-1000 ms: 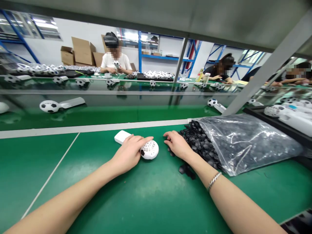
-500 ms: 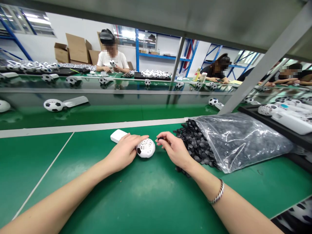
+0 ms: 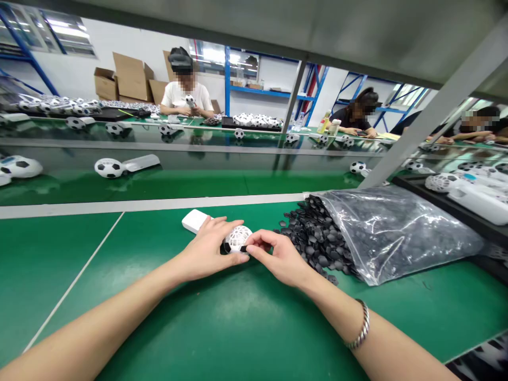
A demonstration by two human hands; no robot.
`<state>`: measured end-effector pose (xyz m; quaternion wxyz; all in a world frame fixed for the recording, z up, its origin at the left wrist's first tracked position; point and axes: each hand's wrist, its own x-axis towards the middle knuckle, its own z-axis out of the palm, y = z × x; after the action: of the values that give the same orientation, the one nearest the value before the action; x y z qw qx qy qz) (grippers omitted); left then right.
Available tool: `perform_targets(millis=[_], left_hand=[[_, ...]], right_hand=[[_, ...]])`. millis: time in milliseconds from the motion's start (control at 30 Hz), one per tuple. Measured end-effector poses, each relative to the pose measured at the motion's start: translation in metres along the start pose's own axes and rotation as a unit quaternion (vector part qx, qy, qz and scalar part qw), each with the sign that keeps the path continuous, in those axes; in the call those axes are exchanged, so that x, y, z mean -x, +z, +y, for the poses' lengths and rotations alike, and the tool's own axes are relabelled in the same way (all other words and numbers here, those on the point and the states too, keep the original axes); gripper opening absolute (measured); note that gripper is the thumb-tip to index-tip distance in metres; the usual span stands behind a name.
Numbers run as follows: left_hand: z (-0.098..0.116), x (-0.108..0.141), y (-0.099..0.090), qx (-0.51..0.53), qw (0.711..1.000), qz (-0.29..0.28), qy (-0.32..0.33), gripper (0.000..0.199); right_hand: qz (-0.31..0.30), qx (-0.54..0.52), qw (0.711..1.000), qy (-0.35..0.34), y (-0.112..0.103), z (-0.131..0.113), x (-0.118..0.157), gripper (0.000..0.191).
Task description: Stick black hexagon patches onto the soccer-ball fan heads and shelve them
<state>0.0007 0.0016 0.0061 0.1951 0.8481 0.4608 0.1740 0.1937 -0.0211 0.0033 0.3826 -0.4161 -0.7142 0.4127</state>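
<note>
A white soccer-ball handheld fan [image 3: 239, 237] lies on the green tabletop, its lattice head toward my right hand and its plain white handle [image 3: 194, 220] pointing to the back left. My left hand [image 3: 212, 243] is closed round the head, fingers over the top and thumb along the near side. Thumb and forefinger of my right hand [image 3: 275, 254] pinch a small black plastic piece [image 3: 243, 248] against the near right side of the head. Part of that piece is hidden by the fingertips. Another black patch shows on the head beside my left thumb.
Loose black pieces [image 3: 317, 238] spill from a clear plastic bag [image 3: 400, 227] right of my hand. A black tray [image 3: 413, 185] of white fans stands at the far right. Beyond the pale strip [image 3: 159, 203], more fans [image 3: 109, 168] lie on a green surface. Co-workers sit opposite.
My right hand has moved left, bringing the black piece against the fan head. My left thumb has come round the near side. Fans beyond the strip have shifted right.
</note>
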Motion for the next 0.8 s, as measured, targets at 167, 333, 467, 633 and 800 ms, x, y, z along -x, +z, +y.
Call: perform_targets(millis=[167, 333, 467, 633, 800], left_hand=[[0.0014, -0.0026, 0.0055, 0.019, 0.999, 0.031, -0.007, 0.061], [0.0011, -0.002, 0.0053, 0.027, 0.999, 0.035, -0.01, 0.06], [0.0033, -0.0017, 0.0043, 0.022, 0.999, 0.029, -0.015, 0.06], [0.0074, -0.0022, 0.0028, 0.023, 0.999, 0.026, -0.026, 0.06], [0.0085, -0.002, 0.0015, 0.034, 0.998, 0.04, -0.025, 0.055]], right_hand=[[0.027, -0.01, 1.0, 0.007, 0.0027, 0.0021, -0.001, 0.004], [-0.002, -0.027, 1.0, 0.015, 0.0019, 0.0016, -0.0001, 0.005], [0.0, 0.036, 0.999, -0.013, 0.002, 0.0018, 0.0008, 0.01], [0.05, 0.073, 0.996, -0.016, 0.0051, 0.006, 0.0, 0.012], [0.059, 0.114, 0.991, 0.026, 0.0073, 0.0095, 0.0005, 0.027]])
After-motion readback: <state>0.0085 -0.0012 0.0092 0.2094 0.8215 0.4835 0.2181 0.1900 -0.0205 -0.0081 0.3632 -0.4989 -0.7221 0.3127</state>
